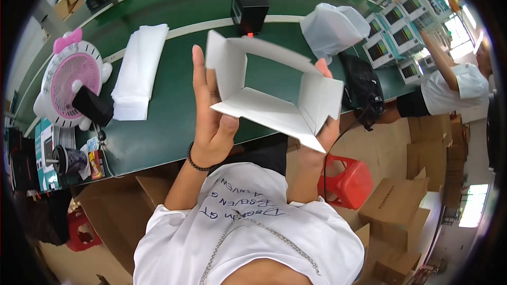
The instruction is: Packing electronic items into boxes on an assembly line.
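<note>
Between both hands is a white cardboard box [272, 106], unfolded into a tube, so I see the green table through its middle. Its end flaps stick out. My left hand [210, 119] presses against its left side, fingers stretched upward and thumb near the lower front edge. On the box's right side rests my right hand [328, 129]. Its fingertips show at the upper right corner, while the panel hides most of its fingers. The box is held up, tilted, over the near edge of the green table [174, 89].
Left on the table are flat white sheets [140, 74], a pink-and-white fan [74, 82] and a dark cup [68, 159]. A black box [250, 9], a plastic bag [332, 29], a black bag [363, 87] and stacked printed boxes [393, 34] lie beyond. A person [459, 87] stands right, near a red stool [348, 182] and cartons [393, 200].
</note>
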`<state>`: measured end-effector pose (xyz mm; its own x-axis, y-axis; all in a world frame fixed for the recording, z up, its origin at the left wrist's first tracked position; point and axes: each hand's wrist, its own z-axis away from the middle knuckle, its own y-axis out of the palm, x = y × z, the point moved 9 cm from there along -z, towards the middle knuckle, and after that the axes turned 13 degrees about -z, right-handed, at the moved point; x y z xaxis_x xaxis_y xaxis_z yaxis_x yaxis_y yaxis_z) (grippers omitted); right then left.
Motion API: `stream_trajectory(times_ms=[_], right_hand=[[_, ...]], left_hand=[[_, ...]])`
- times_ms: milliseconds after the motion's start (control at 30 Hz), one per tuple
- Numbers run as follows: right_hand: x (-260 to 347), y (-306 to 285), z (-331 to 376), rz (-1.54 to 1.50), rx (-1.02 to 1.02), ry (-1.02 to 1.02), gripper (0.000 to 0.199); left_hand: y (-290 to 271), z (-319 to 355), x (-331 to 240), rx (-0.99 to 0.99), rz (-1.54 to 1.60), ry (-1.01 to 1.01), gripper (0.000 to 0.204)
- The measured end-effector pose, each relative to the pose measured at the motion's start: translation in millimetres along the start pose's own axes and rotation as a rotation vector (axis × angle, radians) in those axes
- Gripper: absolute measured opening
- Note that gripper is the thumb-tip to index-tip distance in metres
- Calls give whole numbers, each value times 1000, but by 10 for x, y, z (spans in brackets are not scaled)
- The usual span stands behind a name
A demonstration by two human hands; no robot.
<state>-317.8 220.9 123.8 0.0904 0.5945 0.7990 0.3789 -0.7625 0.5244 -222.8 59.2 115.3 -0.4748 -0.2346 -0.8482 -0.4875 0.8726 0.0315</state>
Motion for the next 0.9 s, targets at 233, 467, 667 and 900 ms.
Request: stream_trajectory(times_ms=[233, 467, 667, 900], right_hand=[[85, 105, 140, 247, 371, -439, 78], [3, -1, 69, 214, 301, -397, 82], [-22, -67, 32, 156, 338, -420, 81], [-72, -175, -46, 108, 268, -379, 82]], left_hand=[[-81, -75, 89, -75, -10, -43, 80], [-74, -66, 133, -73, -124, 1, 69], [21, -119, 151, -31, -82, -15, 71], [112, -216, 266, 10, -15, -78, 70]])
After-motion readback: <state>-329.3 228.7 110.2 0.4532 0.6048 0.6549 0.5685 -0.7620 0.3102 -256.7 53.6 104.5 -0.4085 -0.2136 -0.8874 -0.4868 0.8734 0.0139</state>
